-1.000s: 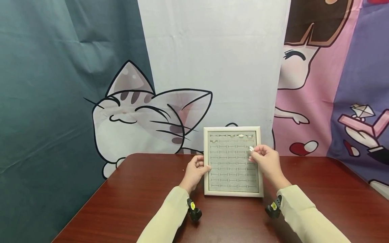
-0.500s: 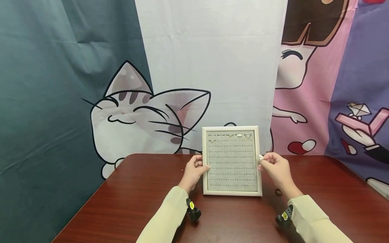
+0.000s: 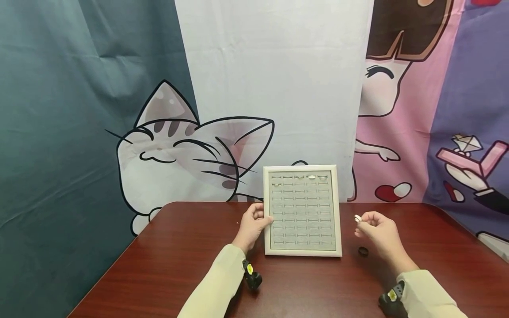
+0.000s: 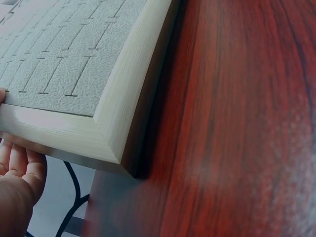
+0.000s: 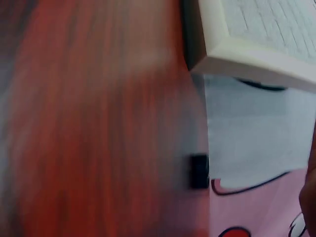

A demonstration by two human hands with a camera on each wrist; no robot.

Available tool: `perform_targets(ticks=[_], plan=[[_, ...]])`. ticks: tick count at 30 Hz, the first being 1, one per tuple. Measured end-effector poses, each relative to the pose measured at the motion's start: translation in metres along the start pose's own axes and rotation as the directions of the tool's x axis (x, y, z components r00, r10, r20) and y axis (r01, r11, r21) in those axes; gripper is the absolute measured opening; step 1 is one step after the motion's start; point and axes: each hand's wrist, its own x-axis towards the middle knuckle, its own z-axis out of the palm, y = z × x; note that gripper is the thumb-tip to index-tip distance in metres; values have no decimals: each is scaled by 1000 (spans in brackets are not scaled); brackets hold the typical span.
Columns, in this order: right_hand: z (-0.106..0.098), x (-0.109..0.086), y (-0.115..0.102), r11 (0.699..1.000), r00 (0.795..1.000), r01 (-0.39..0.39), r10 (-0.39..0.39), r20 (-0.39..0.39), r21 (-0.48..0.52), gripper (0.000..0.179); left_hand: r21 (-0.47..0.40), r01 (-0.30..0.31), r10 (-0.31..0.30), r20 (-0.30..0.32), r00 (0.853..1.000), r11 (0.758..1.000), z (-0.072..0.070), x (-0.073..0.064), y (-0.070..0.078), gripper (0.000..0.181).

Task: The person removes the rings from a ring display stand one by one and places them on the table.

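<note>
A ring display board with a pale frame and grey slotted padding stands upright on the table. My left hand grips its left edge, thumb on the front and fingers behind, as the left wrist view shows from close by. Several rings sit in the top rows of slots. To the right of the board, my right hand pinches a silver ring between thumb and fingertips. Below that hand a dark ring lies on the table, showing as a black band in the right wrist view.
The reddish-brown wooden table extends to both sides of the board. Behind it hangs a printed cloth backdrop with a cartoon cat and figure. Black wrist cameras are strapped to both sleeves.
My right hand has drawn away from the front of the board, rightward and down, with the silver ring in its fingers. The dark ring has come into view. The left hand keeps its hold.
</note>
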Motion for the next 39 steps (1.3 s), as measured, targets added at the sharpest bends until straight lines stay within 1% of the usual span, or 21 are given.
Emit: perform_targets(ticks=[3, 6, 9, 11, 16, 20, 21, 23, 25, 27, 29, 35, 39], plan=[[-10, -4, 0, 997, 998, -51, 49, 37, 50, 16, 10, 3, -3, 0, 1000, 1000, -1, 1, 0, 39], [-20, -6, 4, 996, 994, -88, 86, 61, 25, 16, 13, 6, -6, -1, 1000, 1000, -2, 0, 0, 39], [-28, -8, 8, 990, 989, -119, 125, 78, -69, 13, 8, 8, -8, 1, 1000, 1000, -2, -2, 0, 39], [-32, -8, 11, 981, 985, -130, 143, 93, -142, 10, 5, 5, -5, 4, 1000, 1000, -2, -2, 0, 39], [-39, -11, 18, 963, 976, -134, 169, 135, -232, 7, 5, -5, 5, 3, 1000, 1000, -3, 0, -4, 39], [-43, -13, 23, 947, 958, -176, 228, 175, -269, 7, 8, 0, 0, 4, 1000, 1000, -3, 0, -4, 39], [-44, -13, 24, 942, 950, -191, 248, 188, -277, 7, 13, 3, -3, 7, 1000, 1000, -2, -2, -1, 39], [-47, -13, 27, 929, 934, -228, 294, 204, -293, 6, 15, 5, -5, 9, 1000, 1000, -2, -2, -1, 39], [-48, -15, 30, 919, 920, -244, 320, 226, -309, 6, 19, 1, -2, 10, 1000, 1000, -2, -1, -1, 39], [-50, -15, 32, 905, 910, -264, 349, 225, -333, 6, 24, -3, 3, 10, 1000, 1000, -2, -2, -1, 39], [-51, -16, 34, 892, 904, -274, 367, 220, -359, 6, 24, -3, 3, 8, 1000, 1000, -1, -2, 0, 39], [-54, -17, 36, 861, 902, -278, 387, 193, -426, 5, 24, 4, -4, 4, 1000, 1000, 0, -3, 0, 39], [-54, -17, 36, 848, 905, -280, 390, 172, -451, 6, 28, -1, 1, 8, 1000, 1000, 0, -2, -1, 39]])
